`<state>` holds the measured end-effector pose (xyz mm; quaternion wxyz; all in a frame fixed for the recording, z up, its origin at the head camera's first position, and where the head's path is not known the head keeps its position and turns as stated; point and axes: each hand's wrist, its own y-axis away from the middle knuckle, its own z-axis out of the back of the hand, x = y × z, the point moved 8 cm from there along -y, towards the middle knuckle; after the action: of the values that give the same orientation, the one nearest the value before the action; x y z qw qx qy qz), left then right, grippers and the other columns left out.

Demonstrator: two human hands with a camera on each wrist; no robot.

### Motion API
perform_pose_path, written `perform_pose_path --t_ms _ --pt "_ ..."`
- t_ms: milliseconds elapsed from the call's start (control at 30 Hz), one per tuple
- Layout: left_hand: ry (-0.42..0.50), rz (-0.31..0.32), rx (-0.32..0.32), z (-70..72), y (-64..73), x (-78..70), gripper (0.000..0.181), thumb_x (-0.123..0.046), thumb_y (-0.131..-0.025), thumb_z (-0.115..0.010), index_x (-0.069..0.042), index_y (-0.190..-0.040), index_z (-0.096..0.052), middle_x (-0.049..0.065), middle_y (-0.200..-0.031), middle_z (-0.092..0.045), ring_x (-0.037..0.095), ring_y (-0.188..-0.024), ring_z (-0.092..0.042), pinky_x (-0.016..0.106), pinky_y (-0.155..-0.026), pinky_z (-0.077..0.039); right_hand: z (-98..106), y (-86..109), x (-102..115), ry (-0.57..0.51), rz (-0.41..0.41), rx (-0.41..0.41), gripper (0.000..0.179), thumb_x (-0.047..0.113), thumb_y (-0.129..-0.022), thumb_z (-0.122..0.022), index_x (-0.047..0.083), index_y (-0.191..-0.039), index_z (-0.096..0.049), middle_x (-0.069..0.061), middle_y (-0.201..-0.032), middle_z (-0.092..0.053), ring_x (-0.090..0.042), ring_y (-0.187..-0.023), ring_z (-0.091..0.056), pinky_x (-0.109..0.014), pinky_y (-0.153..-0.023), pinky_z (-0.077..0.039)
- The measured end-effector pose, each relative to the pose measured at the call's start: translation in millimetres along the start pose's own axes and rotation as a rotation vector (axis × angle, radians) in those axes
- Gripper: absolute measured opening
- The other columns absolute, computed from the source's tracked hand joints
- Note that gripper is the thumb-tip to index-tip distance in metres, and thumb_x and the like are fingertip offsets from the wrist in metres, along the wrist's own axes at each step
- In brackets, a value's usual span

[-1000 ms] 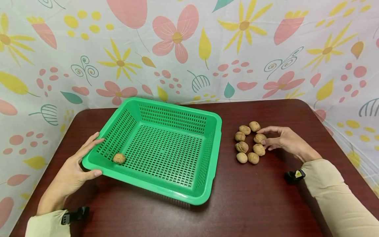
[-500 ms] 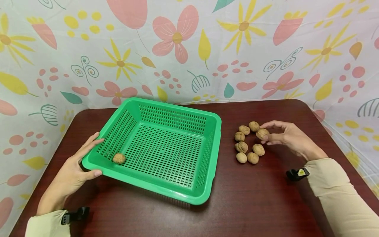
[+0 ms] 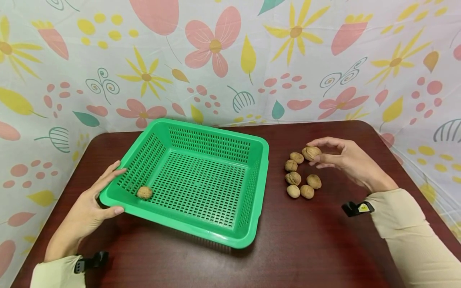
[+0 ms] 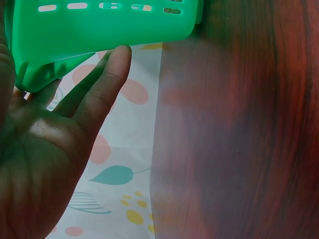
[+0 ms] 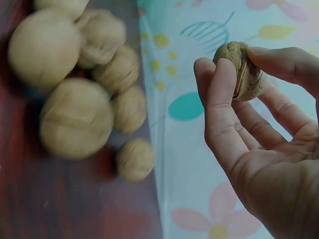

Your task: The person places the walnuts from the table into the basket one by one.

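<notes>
While the right hand (image 3: 349, 160) pinches one walnut (image 5: 244, 70) beside the loose walnuts (image 3: 293, 178) on the table (image 3: 306, 240), the left hand (image 3: 87, 205) grips the basket (image 3: 196, 228) at its near-left corner; a single walnut (image 3: 145, 193) lies inside. Judged risks: the rounded shell could slip from the fingertip hold. Contact with the nearest loose walnut, not confirmable, could start it rolling. Uneven pull could shift the basket.

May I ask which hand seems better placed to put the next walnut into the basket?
Probably the right hand: it pinches a walnut, while the left hand holds the green basket at its left side.
</notes>
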<state>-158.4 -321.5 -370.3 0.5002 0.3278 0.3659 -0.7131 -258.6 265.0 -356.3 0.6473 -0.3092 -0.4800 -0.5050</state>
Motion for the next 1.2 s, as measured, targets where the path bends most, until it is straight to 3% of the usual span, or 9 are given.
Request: perform_pose_path --t_ms 300,467,600,800,1033,1200 --pt "-0.004 -0.006 -0.001 0.0 0.8 -0.5 0.091 0.006 -0.074 -0.087 -0.005 -0.155 -0.047 -0.006 -0.174 -0.025 -0.005 -0.155 -0.019 0.006 -0.107 -0.025 -25.7 -4.5 38.6 -0.055 0.029 0.036 0.043 0.008 -0.099 -0.070 0.003 -0.141 -0.060 0.000 -0.131 -0.069 -0.022 -0.104 -0.075 -0.034 -0.088 -0.061" --pt "-0.022 -0.008 -0.003 0.9 1.1 -0.9 0.091 0.005 -0.074 -0.087 -0.006 -0.155 -0.048 -0.005 -0.174 -0.025 -0.006 -0.155 -0.020 0.006 -0.108 -0.024 -49.8 -17.8 60.6 -0.142 0.052 0.086 0.041 0.007 -0.098 -0.072 0.005 -0.138 -0.062 -0.004 -0.120 -0.076 -0.023 -0.099 -0.077 -0.035 -0.081 -0.061" --pt "-0.032 0.001 -0.002 1.0 0.3 -1.1 0.091 0.006 -0.074 -0.086 -0.006 -0.155 -0.048 -0.005 -0.174 -0.024 -0.006 -0.154 -0.020 0.006 -0.107 -0.024 -72.0 -30.5 76.4 -0.171 0.063 0.115 0.042 0.009 -0.097 -0.074 0.007 -0.137 -0.063 -0.007 -0.122 -0.075 -0.029 -0.102 -0.077 -0.039 -0.087 -0.061" --pt "-0.034 -0.001 -0.003 0.7 -0.1 -1.6 0.091 0.004 -0.074 -0.087 -0.006 -0.155 -0.048 -0.010 -0.173 -0.025 -0.006 -0.154 -0.020 0.006 -0.107 -0.023 -111.8 -50.7 105.1 -0.193 0.106 0.190 0.037 0.008 -0.097 -0.072 0.006 -0.134 -0.066 -0.008 -0.120 -0.073 -0.030 -0.098 -0.076 -0.041 -0.086 -0.061" --pt "-0.016 -0.005 -0.009 1.2 0.4 -0.9 0.091 0.006 -0.074 -0.087 -0.006 -0.155 -0.048 -0.006 -0.173 -0.026 -0.005 -0.155 -0.020 0.006 -0.107 -0.024 -168.0 -75.3 141.5 -0.203 0.154 0.302 0.040 0.007 -0.092 -0.075 0.007 -0.132 -0.069 -0.011 -0.128 -0.067 -0.035 -0.097 -0.074 -0.039 -0.082 -0.061" --pt "0.003 -0.012 -0.015 0.1 0.0 -1.3 0.089 0.005 -0.074 -0.087 -0.004 -0.154 -0.049 -0.005 -0.173 -0.026 -0.003 -0.155 -0.021 0.007 -0.108 -0.025 -212.4 -93.5 152.6 -0.234 0.124 0.397 0.038 0.005 -0.093 -0.073 0.006 -0.131 -0.069 -0.012 -0.131 -0.067 -0.032 -0.094 -0.075 -0.039 -0.086 -0.062"
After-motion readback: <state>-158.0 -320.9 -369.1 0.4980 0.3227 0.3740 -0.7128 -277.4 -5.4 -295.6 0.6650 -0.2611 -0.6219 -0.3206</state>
